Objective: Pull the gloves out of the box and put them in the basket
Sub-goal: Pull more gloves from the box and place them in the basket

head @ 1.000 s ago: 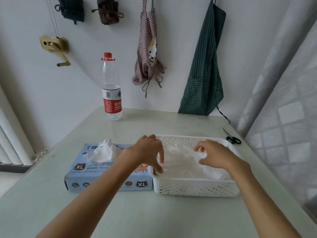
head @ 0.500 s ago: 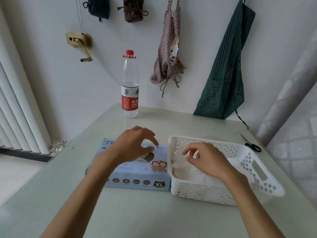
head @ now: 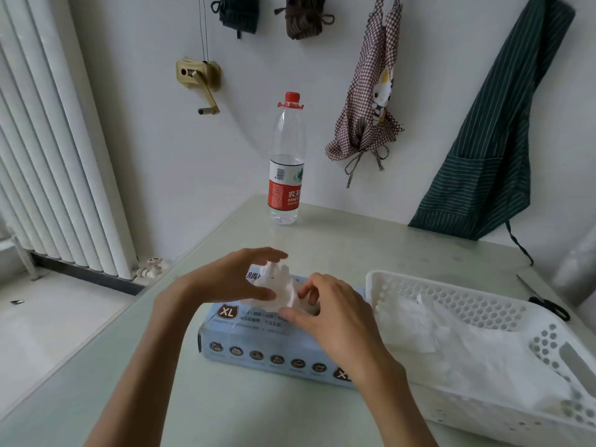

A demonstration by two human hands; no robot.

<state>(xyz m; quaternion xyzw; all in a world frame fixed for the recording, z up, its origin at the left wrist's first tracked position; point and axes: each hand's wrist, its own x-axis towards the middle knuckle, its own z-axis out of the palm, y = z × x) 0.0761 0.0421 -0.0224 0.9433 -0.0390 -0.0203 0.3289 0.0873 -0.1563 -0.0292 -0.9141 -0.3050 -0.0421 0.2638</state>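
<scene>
I see both hands now off the basket (head: 477, 304); left hand (head: 232, 279) and right hand (head: 325, 314) together pinch 1 glove (head: 277, 285) atop the box (head: 258, 343).

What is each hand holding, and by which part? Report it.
Both hands, left and right, pinch the glove sticking out of the box: left its top, right its lower edge.

The box (head: 258, 343) under my hands was glossy printed cardboard, and the glove (head: 277, 285) poking from it was thin, crinkly white film. At lower right, the basket (head: 467, 301) was smooth perforated white plastic. The table (head: 354, 237) looked smooth, faintly shiny. The bottle (head: 287, 162) at upper centre was clear plastic.
</scene>
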